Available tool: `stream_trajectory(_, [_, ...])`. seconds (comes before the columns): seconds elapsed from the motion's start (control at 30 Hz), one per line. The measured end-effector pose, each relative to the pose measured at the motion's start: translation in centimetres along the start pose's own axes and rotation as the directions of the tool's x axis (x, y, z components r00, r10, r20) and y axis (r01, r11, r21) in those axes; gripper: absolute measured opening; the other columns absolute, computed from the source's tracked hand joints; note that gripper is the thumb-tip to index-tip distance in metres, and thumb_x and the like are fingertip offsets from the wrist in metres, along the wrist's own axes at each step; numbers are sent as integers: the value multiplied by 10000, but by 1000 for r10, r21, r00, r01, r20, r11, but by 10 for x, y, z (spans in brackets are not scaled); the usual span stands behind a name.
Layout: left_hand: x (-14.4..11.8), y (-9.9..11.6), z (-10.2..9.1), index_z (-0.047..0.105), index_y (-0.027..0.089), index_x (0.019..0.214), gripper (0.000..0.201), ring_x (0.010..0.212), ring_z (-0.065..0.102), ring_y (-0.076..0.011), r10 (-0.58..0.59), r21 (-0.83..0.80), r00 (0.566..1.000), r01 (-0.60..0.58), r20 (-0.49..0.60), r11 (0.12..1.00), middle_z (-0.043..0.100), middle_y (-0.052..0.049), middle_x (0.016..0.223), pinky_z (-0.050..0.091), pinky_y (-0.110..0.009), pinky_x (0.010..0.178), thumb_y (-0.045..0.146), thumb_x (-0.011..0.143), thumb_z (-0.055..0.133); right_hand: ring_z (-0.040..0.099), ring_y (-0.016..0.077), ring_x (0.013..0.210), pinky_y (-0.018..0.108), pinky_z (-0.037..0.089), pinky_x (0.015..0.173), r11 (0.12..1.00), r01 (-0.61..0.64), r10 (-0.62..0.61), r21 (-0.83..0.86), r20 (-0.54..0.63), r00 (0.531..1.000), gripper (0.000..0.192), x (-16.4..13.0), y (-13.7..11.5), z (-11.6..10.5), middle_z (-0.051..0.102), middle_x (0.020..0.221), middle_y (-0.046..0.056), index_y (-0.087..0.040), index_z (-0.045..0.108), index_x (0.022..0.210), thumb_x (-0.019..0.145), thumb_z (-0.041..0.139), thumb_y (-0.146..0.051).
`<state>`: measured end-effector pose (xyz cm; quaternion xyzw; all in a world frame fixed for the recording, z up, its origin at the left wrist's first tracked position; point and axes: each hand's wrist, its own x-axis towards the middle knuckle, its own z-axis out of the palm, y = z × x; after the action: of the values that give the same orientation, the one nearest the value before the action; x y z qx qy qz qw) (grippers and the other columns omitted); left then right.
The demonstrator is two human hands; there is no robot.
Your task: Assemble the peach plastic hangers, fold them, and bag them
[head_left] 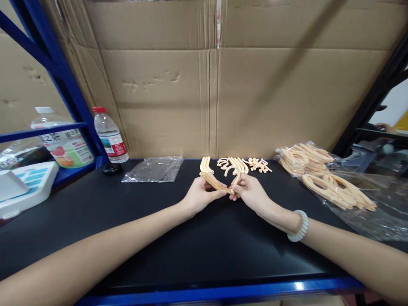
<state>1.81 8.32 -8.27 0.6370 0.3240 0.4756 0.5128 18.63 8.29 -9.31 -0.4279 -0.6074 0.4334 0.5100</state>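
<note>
At the far left, a white device (22,187) is seen on a lower shelf, with a large labelled bottle (63,144) behind a blue rail. A smaller water bottle (110,136) with a red cap is stood upright at the back corner of the black table (204,246), and a small dark object (111,168) is laid just in front of it. An empty clear plastic bag (156,169) is spread flat near the cardboard wall (210,85).

Toward the middle, the left hand (200,196) is closed around one end of a thin, curved peach-coloured plastic strip (216,185), pinched between thumb and fingers. The strip is held just above the table, between both hands. Its other end is gripped by the right hand (250,192), whose fingertips are pressed shut on it; a pale bead bracelet (299,226) is worn on that wrist.

Just behind the hands, sorted rows of similar peach pieces (234,165) are laid out on the table. Further right, a pile of larger looped peach parts (321,174) is heaped on and in crumpled clear plastic (376,212).
</note>
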Motion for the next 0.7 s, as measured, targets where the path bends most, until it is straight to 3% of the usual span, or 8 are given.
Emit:
stream_trajectory(0.23, [-2, 4, 2, 634, 145, 718, 202, 779, 665, -207, -54, 81, 996, 60, -70, 995, 698, -39, 766, 509, -355, 783, 237, 634, 793, 580, 132, 463, 290, 499, 508, 999, -25, 25, 24, 10, 1000, 127, -1, -4, 0, 559, 510, -38, -202, 474, 669, 683, 600, -208])
stream_trajectory(0.4, [0, 2, 2, 586, 142, 820, 277, 827, 660, -192, -88, -57, 982, 80, -166, 995, 695, -48, 836, 502, -358, 820, 165, 627, 784, 621, 144, 610, 310, 517, 611, 996, -21, 15, 92, 68, 998, 239, -3, -10, -1, 620, 667, 1, -196, 477, 672, 690, 675, -327])
stream_trajectory(0.57, [1, 0, 2, 569, 145, 865, 299, 803, 643, -169, -85, -93, 977, 68, -193, 993, 672, -38, 804, 492, -298, 739, 196, 652, 773, 499, 110, 569, 261, 424, 528, 998, 66, -64, -23, 46, 997, 209, -1, -9, -2, 550, 643, -22, -193, 535, 665, 693, 681, -340])
stream_trajectory(0.7, [0, -1, 3, 571, 143, 882, 295, 760, 636, -159, -59, -33, 980, 54, -191, 998, 661, -35, 798, 480, -276, 688, 232, 674, 760, 445, 93, 501, 254, 381, 478, 999, 40, -40, 1, 85, 996, 235, 0, -9, -3, 506, 600, -37, -195, 526, 657, 693, 683, -367])
